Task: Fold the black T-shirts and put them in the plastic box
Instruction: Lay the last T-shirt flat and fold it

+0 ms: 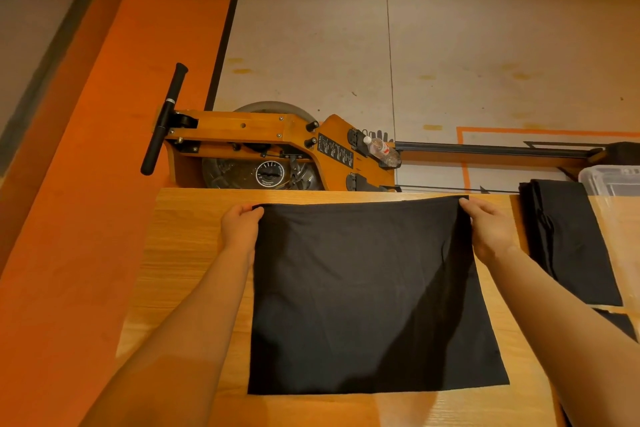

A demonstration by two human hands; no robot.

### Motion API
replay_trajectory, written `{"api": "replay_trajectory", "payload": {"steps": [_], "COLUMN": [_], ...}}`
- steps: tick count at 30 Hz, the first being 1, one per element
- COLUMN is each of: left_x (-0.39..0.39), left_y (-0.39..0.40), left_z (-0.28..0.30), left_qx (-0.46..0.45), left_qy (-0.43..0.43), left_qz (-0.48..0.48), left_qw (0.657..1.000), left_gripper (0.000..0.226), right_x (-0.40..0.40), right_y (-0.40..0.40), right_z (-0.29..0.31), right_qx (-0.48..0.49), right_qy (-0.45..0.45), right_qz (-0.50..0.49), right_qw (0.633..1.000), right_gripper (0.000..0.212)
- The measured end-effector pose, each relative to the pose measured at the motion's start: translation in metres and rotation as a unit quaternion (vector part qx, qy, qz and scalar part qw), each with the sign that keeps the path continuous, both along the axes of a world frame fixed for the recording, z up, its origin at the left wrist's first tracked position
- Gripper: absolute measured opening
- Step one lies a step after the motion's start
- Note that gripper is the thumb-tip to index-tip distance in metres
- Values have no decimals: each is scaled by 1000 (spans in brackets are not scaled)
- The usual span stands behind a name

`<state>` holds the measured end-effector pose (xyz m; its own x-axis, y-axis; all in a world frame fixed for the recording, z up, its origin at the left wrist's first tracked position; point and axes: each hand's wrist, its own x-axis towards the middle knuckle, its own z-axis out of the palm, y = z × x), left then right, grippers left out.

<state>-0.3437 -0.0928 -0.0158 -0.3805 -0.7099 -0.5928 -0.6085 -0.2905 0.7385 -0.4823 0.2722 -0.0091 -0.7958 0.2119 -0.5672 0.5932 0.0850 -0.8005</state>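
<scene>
A black T-shirt (363, 295), folded into a rough rectangle, lies flat in the middle of the wooden table (187, 270). My left hand (240, 224) pinches its far left corner and my right hand (491, 227) pinches its far right corner, both near the table's far edge. Another black T-shirt (571, 243) lies folded in a long strip to the right. The clear plastic box (611, 180) stands at the far right edge, only partly in view.
Beyond the table's far edge an orange wooden rowing machine (263, 146) lies on the floor, with a plastic bottle (382, 149) on it. More black cloth (620, 322) shows at the right edge. An orange wall runs along the left.
</scene>
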Motion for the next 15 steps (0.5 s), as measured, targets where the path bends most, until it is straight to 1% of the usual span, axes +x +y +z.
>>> {"api": "replay_trajectory", "payload": {"steps": [3, 6, 8, 9, 10, 11, 13, 15], "left_x": [-4, -4, -3, -2, 0, 4, 14, 30], "left_y": [1, 6, 8, 9, 11, 15, 29, 51], "left_z": [-2, 0, 3, 4, 5, 5, 3, 0], "left_qx": [-19, -47, -67, -82, -117, -173, -289, -352], "left_qy": [-14, -28, -38, -39, -50, -71, -99, -94], "left_qz": [-1, 4, 7, 4, -12, -45, -129, -211], "left_qw": [1000, 998, 997, 996, 992, 981, 943, 907], "left_gripper": [15, 17, 22, 24, 28, 30, 30, 26], "right_x": [-3, -6, -7, -6, -4, 1, 20, 51], "right_y": [-9, -14, -15, -15, -15, -16, -22, -29], "right_z": [-4, -5, -6, -7, -9, -9, -9, -11], "right_qx": [45, 103, 164, 213, 269, 320, 386, 405], "right_qy": [21, 51, 76, 94, 118, 145, 196, 215], "right_qz": [-3, 21, 61, 90, 119, 144, 185, 236], "right_qw": [999, 993, 982, 968, 949, 925, 882, 856], "right_gripper": [26, 25, 34, 43, 49, 51, 46, 41]}}
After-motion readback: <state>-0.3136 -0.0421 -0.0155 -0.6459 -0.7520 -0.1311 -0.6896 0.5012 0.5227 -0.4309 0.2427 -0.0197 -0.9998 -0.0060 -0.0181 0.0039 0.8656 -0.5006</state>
